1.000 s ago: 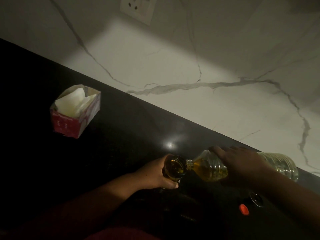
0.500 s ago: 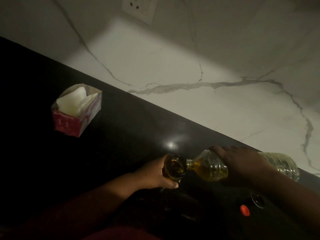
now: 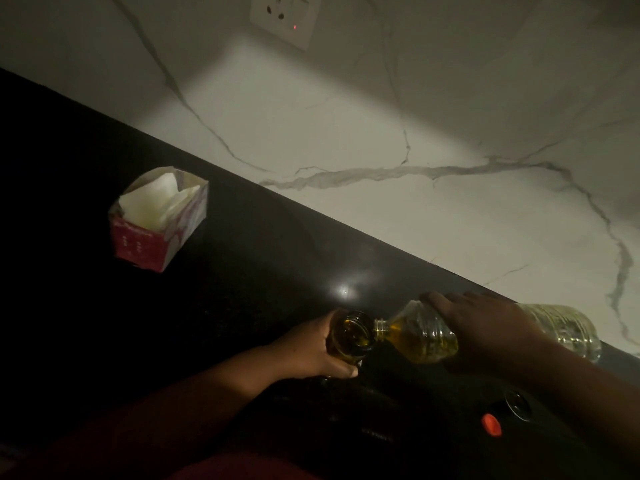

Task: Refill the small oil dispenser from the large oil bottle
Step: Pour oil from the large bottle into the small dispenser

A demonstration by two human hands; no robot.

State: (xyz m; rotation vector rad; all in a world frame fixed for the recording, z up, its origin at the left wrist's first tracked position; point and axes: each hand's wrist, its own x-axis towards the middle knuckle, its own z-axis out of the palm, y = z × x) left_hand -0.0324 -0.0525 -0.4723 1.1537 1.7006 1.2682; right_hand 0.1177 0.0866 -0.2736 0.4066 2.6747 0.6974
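Left hand (image 3: 313, 348): gripped dispenser (image 3: 349, 339).
Right hand (image 3: 485, 332): held tilted bottle (image 3: 426, 336).
Risk: overflow, should pouring outrun the narrow mouth.

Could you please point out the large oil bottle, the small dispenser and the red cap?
Large clear plastic oil bottle (image 3: 426, 336), head view, shoulder.
Small amber glass dispenser (image 3: 351, 336), head view, open mouth.
Round red cap (image 3: 491, 424), head view, top.

You have two hands in view, left hand (image 3: 313, 348) and right hand (image 3: 485, 332). Count one large oil bottle (image 3: 429, 337), one small oil dispenser (image 3: 351, 336), one red cap (image 3: 491, 424), one tissue box (image 3: 157, 221), one wall socket (image 3: 285, 17).
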